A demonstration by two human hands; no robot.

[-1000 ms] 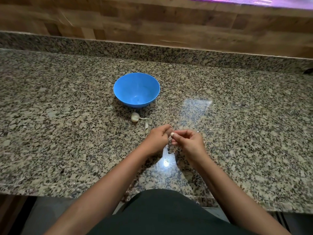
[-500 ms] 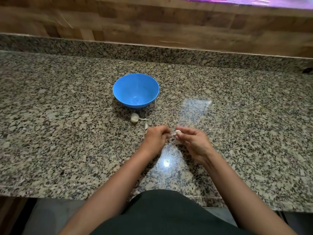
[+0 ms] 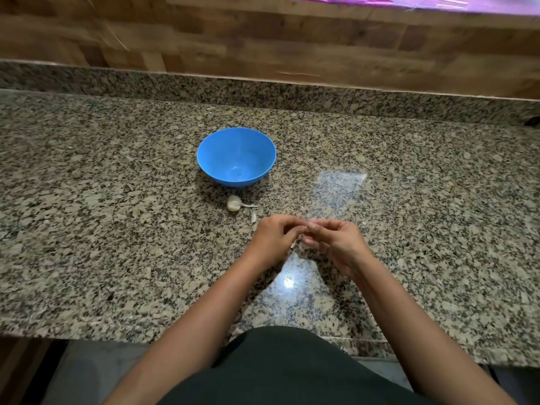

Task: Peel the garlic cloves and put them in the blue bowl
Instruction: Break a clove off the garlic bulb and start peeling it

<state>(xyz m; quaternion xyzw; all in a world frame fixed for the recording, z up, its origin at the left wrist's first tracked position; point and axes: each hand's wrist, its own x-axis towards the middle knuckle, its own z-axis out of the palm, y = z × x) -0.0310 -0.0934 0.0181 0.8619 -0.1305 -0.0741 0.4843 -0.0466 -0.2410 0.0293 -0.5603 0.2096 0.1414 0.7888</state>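
Note:
The blue bowl (image 3: 236, 156) stands on the granite counter (image 3: 102, 229) and looks empty. Just in front of it lies a piece of a garlic head with a stem (image 3: 234, 203), and a small loose clove or skin (image 3: 253, 218) beside it. My left hand (image 3: 276, 236) and my right hand (image 3: 333, 241) meet fingertip to fingertip above the counter, pinched together on a garlic clove that is almost wholly hidden by the fingers. A pale scrap of skin (image 3: 293, 244) shows under my left fingers.
A raised granite backsplash (image 3: 292, 92) and a wooden wall (image 3: 263, 39) close off the far side. The counter's front edge (image 3: 87, 336) runs just before my body. Small skin flakes (image 3: 363, 223) lie to the right of my hands.
Both hands shifted slightly away from me and closed over the clove, so its white tip, visible between the fingers before, is now hidden. The bowl and loose garlic have not moved.

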